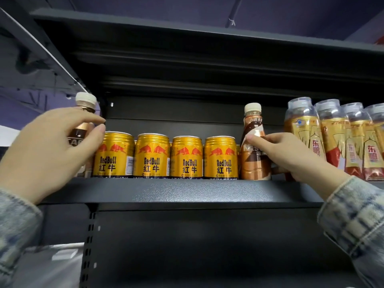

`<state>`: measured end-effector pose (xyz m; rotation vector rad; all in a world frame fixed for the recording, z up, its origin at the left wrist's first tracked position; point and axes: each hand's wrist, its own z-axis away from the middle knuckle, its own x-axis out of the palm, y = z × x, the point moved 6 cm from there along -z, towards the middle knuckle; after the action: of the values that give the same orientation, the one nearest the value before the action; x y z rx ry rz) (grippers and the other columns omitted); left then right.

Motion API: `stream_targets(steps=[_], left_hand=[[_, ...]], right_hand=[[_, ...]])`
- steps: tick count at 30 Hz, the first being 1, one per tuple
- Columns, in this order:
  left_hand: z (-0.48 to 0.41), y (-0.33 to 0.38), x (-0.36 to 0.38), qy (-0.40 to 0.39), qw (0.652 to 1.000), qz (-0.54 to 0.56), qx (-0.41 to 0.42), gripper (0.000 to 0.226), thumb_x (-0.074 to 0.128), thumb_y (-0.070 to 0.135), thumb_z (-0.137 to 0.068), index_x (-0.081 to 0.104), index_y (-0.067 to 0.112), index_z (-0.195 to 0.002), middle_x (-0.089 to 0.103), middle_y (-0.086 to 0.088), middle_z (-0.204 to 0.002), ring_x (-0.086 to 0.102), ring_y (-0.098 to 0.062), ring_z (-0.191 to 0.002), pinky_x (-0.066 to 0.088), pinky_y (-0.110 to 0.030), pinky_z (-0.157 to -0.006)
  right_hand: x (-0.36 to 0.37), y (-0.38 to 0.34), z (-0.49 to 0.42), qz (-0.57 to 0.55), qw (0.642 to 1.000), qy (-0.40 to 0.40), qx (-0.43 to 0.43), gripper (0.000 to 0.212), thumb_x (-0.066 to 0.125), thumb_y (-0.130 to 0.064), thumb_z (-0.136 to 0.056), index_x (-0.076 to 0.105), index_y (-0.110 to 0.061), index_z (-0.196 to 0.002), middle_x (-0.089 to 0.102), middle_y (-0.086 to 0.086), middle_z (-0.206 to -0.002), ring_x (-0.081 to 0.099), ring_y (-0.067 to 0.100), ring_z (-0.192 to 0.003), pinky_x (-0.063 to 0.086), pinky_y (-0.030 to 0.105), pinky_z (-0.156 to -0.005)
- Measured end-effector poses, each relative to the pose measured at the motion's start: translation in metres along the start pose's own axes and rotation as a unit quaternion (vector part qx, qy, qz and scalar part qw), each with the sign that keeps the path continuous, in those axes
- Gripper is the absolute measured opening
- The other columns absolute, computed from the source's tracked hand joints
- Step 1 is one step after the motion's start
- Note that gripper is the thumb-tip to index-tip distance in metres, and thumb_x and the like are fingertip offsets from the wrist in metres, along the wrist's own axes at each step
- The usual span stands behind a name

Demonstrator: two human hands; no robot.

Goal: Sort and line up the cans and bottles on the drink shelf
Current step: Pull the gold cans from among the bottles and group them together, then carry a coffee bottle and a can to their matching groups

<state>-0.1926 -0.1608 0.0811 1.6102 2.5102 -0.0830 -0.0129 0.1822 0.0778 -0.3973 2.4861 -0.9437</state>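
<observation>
Several gold Red Bull cans stand in a row along the front of the dark metal shelf. My left hand grips a brown coffee bottle with a cream cap at the row's left end. At the right end stands a brown Nescafé bottle with a cream cap, and my right hand wraps around its middle from the right. Further right are several gold and red energy drink bottles with clear caps.
The shelf above hangs low over the drinks. A slotted upright post and a dark back panel lie below the shelf. More cans stand behind the front row, mostly hidden.
</observation>
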Motion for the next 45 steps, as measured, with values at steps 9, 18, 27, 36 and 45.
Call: stream_targets(steps=[9,18,27,36,45], left_hand=[[0.009,0.029,-0.011,0.036,0.999,-0.036,-0.018,0.051,0.045,0.044,-0.081,0.064,0.011,-0.114,0.060,-0.010,-0.123,0.050,-0.027,-0.117,0.035,-0.041,-0.100],[0.015,-0.037,0.013,-0.074,0.931,0.135,-0.330,0.100,0.050,0.068,-0.073,0.005,0.024,-0.151,0.045,-0.011,-0.144,0.044,-0.027,-0.130,0.030,-0.041,-0.109],[0.011,-0.047,0.018,-0.092,0.943,0.144,-0.286,0.037,0.067,0.048,-0.078,0.064,0.019,-0.102,0.070,-0.003,-0.094,0.067,-0.020,-0.089,0.051,-0.036,-0.084],[-0.022,0.030,-0.034,0.097,0.967,0.171,-0.165,0.041,0.070,0.054,-0.072,0.059,0.025,-0.099,0.062,0.012,-0.084,0.059,-0.002,-0.077,0.048,-0.024,-0.067],[-0.019,0.152,0.037,-0.063,0.901,0.397,-0.166,0.045,0.070,0.057,-0.067,0.061,0.024,-0.095,0.066,0.006,-0.089,0.065,-0.008,-0.078,0.047,-0.023,-0.061]], right_hand=[[0.005,-0.008,0.007,0.061,0.998,0.026,-0.013,0.050,0.052,-0.056,-0.086,0.057,-0.015,-0.112,0.065,0.006,-0.100,0.061,0.019,-0.086,0.047,0.030,-0.067],[0.036,-0.094,0.068,0.089,0.921,0.204,-0.319,0.054,0.047,-0.041,-0.088,0.044,-0.014,-0.135,0.053,0.004,-0.130,0.047,0.017,-0.120,0.033,0.026,-0.093],[0.125,-0.112,0.098,0.205,0.885,0.087,-0.408,0.035,0.052,-0.035,-0.084,0.060,-0.017,-0.113,0.067,-0.001,-0.096,0.063,0.021,-0.089,0.049,0.037,-0.076],[0.147,-0.119,0.092,-0.100,0.956,-0.072,-0.266,0.048,0.062,-0.040,-0.085,0.052,-0.029,-0.131,0.058,-0.021,-0.111,0.058,-0.007,-0.098,0.047,0.006,-0.081],[0.094,-0.044,0.126,-0.293,0.930,-0.222,-0.006,0.051,0.068,-0.038,-0.066,0.059,-0.028,-0.115,0.075,-0.003,-0.098,0.071,0.010,-0.094,0.055,0.025,-0.084]])
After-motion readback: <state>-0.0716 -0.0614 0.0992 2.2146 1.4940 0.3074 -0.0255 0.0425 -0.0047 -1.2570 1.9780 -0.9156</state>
